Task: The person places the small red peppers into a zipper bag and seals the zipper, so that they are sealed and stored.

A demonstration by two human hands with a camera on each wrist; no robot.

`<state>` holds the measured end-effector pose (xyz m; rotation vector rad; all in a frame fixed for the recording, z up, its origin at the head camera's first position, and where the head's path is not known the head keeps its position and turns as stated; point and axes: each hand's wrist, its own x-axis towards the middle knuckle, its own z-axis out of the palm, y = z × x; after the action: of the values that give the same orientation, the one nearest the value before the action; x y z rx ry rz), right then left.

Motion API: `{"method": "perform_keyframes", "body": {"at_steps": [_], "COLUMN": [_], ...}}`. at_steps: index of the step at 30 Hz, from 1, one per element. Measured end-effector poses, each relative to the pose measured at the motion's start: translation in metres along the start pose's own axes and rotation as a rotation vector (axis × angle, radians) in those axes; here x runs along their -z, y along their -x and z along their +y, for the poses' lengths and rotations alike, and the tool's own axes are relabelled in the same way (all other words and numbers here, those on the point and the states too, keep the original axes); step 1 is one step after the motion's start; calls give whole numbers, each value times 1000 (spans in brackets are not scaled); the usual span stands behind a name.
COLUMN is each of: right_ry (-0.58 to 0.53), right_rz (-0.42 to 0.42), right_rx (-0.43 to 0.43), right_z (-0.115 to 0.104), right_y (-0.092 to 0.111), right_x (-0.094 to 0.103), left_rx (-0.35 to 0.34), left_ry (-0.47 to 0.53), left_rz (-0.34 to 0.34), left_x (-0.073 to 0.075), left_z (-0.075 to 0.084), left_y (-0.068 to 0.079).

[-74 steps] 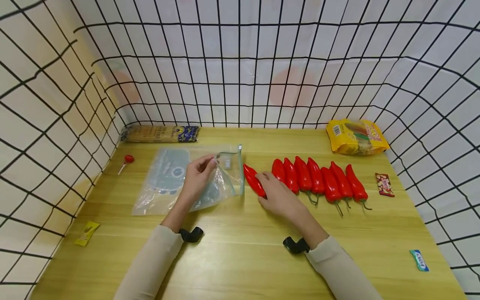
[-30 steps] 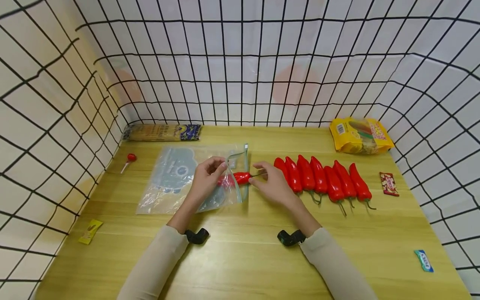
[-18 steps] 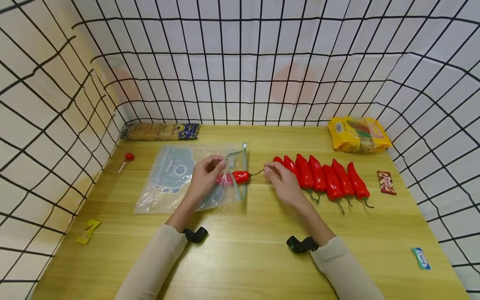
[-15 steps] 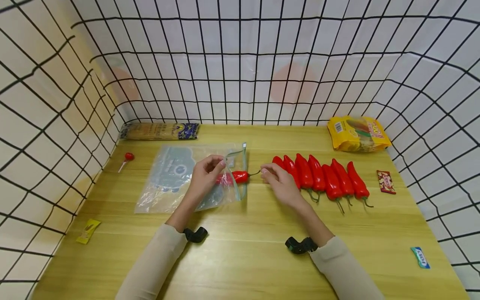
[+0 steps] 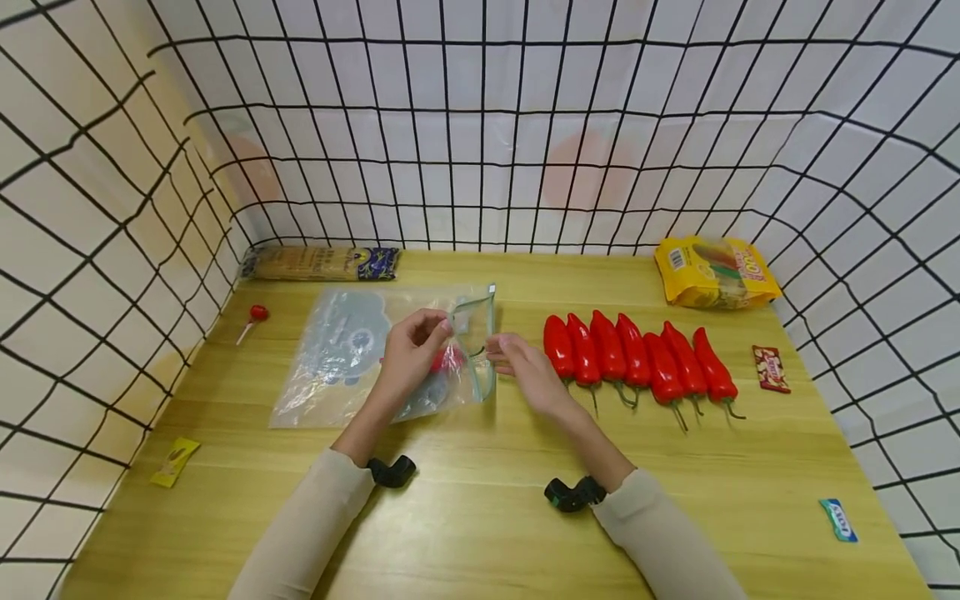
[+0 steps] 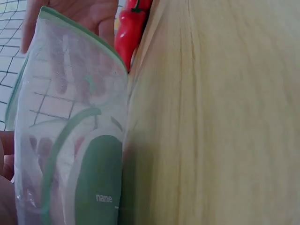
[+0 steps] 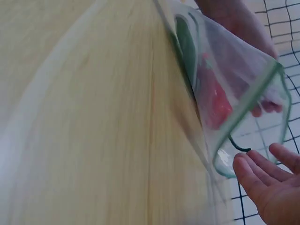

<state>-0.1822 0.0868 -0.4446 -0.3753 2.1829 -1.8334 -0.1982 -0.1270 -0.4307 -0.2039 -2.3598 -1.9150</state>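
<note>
A clear zip bag point(image 5: 318, 387) with a blue-grey print lies on the table, its mouth held apart toward the right. My left hand point(image 5: 408, 354) pinches the upper edge of that mouth. Inside the bag is a red pepper point(image 7: 217, 105), seen through the plastic in the right wrist view, its dark stem point(image 7: 239, 146) pointing out toward the mouth. At the opening is my right hand point(image 5: 528, 375), fingers extended, the fingertips close to the stem; whether they touch it I cannot tell. Several red peppers point(image 5: 609, 346) lie in a row to the right.
Behind the bag lies a noodle packet point(image 5: 318, 263); a yellow snack bag point(image 5: 716, 273) is at the back right. A lollipop point(image 5: 258, 313) and small wrapped sweets, one a yellow packet point(image 5: 176, 462), lie toward the sides. Black wire mesh point(image 5: 480, 158) encloses the table.
The right hand carried a pepper from the row to the bag, let go and drew back, then returned to the mouth. The pepper is now deeper inside. The left hand kept its pinch.
</note>
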Motion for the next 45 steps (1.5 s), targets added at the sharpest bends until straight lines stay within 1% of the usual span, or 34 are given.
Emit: {"method": "perform_keyframes", "body": {"at_steps": [4, 7, 9, 12, 16, 19, 22, 25, 28, 31, 35, 38, 40, 42, 45], "right_ry": [-47, -44, -15, 89, 243, 305, 372, 459, 556, 634, 666, 674, 694, 718, 743], "right_rz": [-35, -34, -13, 37, 105, 132, 177, 236, 240, 203, 179, 190, 214, 232, 233], "right_rx": [16, 10, 1, 6, 60, 89, 85, 46, 4, -13, 35, 74, 66, 38, 4], "right_z": [4, 6, 7, 9, 11, 12, 12, 12, 13, 17, 21, 22, 21, 20, 19], "right_y": [-7, -7, -5, 1, 12, 19, 25, 29, 29, 26, 20, 17, 17, 17, 18], "right_x": [-6, -5, -3, 5, 21, 34, 47, 58, 64, 62, 56, 51, 49, 47, 46], "left_rx": [-24, -22, -14, 1, 3, 12, 32, 38, 35, 34, 30, 33, 37, 39, 41], "left_ry": [50, 77, 91, 122, 137, 138, 148, 147, 144, 151, 148, 146, 145, 142, 135], "left_rz": [17, 15, 18, 27, 18, -1, -18, -24, -15, -11, -28, -34, -31, -28, -28], "left_x": [-2, -3, -3, -3, -3, 0, 2, 2, 2, 2, 0, -1, -2, -2, -3], "left_z": [0, -4, -7, -20, -37, -37, -36, -36, -36, -37, -35, -33, -33, -33, -33], "left_y": [-1, -3, -4, -8, -12, -7, -2, -2, -4, -7, -8, -9, -9, -9, -10]}}
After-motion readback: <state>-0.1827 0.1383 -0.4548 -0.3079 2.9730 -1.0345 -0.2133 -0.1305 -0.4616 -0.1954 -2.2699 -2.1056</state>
